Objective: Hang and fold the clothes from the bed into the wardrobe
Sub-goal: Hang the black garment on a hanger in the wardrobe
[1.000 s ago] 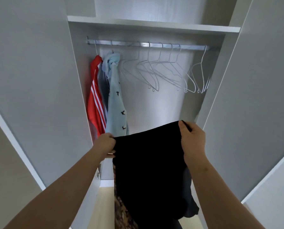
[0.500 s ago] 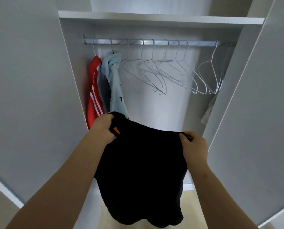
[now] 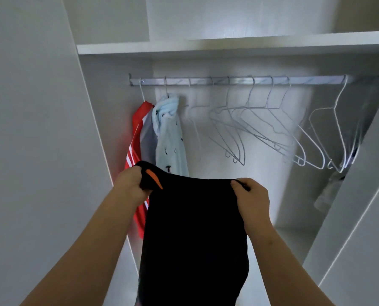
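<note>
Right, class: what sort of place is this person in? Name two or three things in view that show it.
Probably a bedroom, facing an open wardrobe: a metal rail carries empty wire hangers and a red garment, with a shelf above.

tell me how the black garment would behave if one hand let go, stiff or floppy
Probably floppy: the black garment dips between the left hand and right hand and hangs limp below them. Likely light, since two grips at its top edge carry it. Released by one hand, it would probably swing down and dangle from the other.
</note>
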`<act>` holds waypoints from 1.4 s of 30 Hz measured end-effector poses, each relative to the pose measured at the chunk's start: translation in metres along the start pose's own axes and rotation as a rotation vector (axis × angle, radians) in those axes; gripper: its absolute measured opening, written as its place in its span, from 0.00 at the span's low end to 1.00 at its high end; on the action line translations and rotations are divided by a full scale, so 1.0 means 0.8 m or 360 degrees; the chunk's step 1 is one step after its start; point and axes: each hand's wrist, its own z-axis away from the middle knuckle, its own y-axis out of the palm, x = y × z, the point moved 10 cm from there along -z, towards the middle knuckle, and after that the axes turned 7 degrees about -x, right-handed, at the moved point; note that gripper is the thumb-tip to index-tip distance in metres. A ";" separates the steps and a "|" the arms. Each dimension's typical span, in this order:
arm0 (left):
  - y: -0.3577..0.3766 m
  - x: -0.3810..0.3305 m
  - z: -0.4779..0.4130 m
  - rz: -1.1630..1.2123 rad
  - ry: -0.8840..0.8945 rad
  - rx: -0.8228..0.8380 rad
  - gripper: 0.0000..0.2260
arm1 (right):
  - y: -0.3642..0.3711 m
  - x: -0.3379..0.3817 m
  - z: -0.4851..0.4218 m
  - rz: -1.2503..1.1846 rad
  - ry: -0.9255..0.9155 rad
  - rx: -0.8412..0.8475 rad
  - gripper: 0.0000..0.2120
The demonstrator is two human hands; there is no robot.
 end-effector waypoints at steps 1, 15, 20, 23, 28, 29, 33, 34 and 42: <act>0.011 0.001 -0.004 0.0011 -0.0031 0.0007 0.09 | 0.009 -0.001 -0.012 0.0024 0.0019 0.0090 0.06; 0.071 0.011 -0.052 0.0272 -0.0130 -0.0197 0.11 | 0.102 0.021 -0.131 0.0072 -0.0114 0.0446 0.06; 0.076 0.012 -0.070 0.0375 -0.0188 -0.0217 0.10 | 0.154 0.022 -0.157 0.0136 -0.0078 0.0529 0.08; 0.086 0.004 -0.086 0.0397 -0.0222 -0.0192 0.09 | 0.181 0.021 -0.172 0.0222 -0.0052 0.0536 0.14; 0.093 -0.017 -0.126 0.0456 -0.0282 -0.0260 0.09 | 0.228 0.011 -0.208 0.0187 0.0172 0.0531 0.26; 0.094 -0.021 -0.133 0.0469 -0.0290 -0.0256 0.09 | 0.241 0.007 -0.213 0.0127 0.0257 0.0566 0.26; 0.096 -0.027 -0.165 0.0524 -0.0341 -0.0259 0.07 | 0.266 0.002 -0.238 -0.0175 0.0468 0.0471 0.09; 0.097 -0.028 -0.171 0.0535 -0.0348 -0.0260 0.06 | 0.266 0.005 -0.245 -0.0202 0.0450 0.0410 0.08; 0.110 -0.031 -0.190 0.0547 -0.0352 -0.0232 0.06 | 0.261 0.013 -0.258 -0.0431 0.0317 0.0275 0.12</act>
